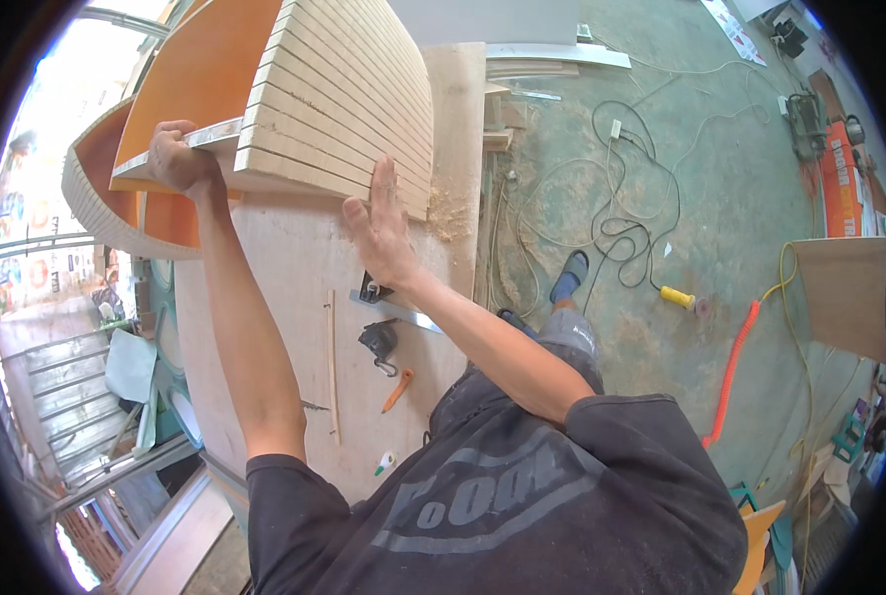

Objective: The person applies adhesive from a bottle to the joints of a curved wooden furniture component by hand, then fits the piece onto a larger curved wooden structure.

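Observation:
On the workbench stands a big curved wooden piece, its outer face of pale wood cut with parallel grooves, its inside orange. My left hand has its fingers wrapped over the piece's near edge. Against the lower part of the grooved face, my right hand lies with fingers stretched out, holding nothing. Below the right hand are a metal square with a black stock, a black hooked tool, an orange-handled tool and a thin wooden strip.
Another curved grooved piece is behind at the left. Sawdust lies by the bench's right side. Cables loop across the green floor, near a yellow power tool and a coiled orange hose. A small white-green item lies near my body.

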{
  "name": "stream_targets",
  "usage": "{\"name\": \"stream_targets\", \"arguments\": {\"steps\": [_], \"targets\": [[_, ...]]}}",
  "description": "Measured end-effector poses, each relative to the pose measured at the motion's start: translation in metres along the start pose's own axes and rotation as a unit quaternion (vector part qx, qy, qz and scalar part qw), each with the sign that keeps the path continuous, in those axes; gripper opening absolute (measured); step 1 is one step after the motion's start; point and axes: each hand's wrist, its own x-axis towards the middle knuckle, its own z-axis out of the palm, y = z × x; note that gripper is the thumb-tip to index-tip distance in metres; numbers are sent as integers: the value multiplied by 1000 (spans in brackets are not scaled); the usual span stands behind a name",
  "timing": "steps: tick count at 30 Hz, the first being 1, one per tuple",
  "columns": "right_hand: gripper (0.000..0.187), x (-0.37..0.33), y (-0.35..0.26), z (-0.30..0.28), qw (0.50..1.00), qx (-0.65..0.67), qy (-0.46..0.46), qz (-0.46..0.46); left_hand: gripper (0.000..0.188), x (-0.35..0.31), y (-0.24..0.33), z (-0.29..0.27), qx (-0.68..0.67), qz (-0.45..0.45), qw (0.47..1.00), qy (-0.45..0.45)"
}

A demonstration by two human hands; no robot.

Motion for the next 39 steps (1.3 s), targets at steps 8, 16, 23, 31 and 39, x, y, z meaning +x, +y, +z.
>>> {"name": "stream_targets", "arguments": {"steps": [8,16,23,31,39], "targets": [[104,-12,24,-13,994,-78,-56,45,16,-3,1,-5,13,16,1000,8],[111,-1,36,2,991,-42,-23,128,19,2,8,-3,16,9,1000,-17],[95,-15,-14,-17,992,-65,-38,-106,20,-6,2,-2,0,22,1000,-2],[66,-37,146,-61,895,-442,23,-46,18,-3,-8,-1,0,-26,999,-19],[57,-23,190,-60,782,-592,-112,-159,20,-2,3,-2,25,16,1000,2]]}}
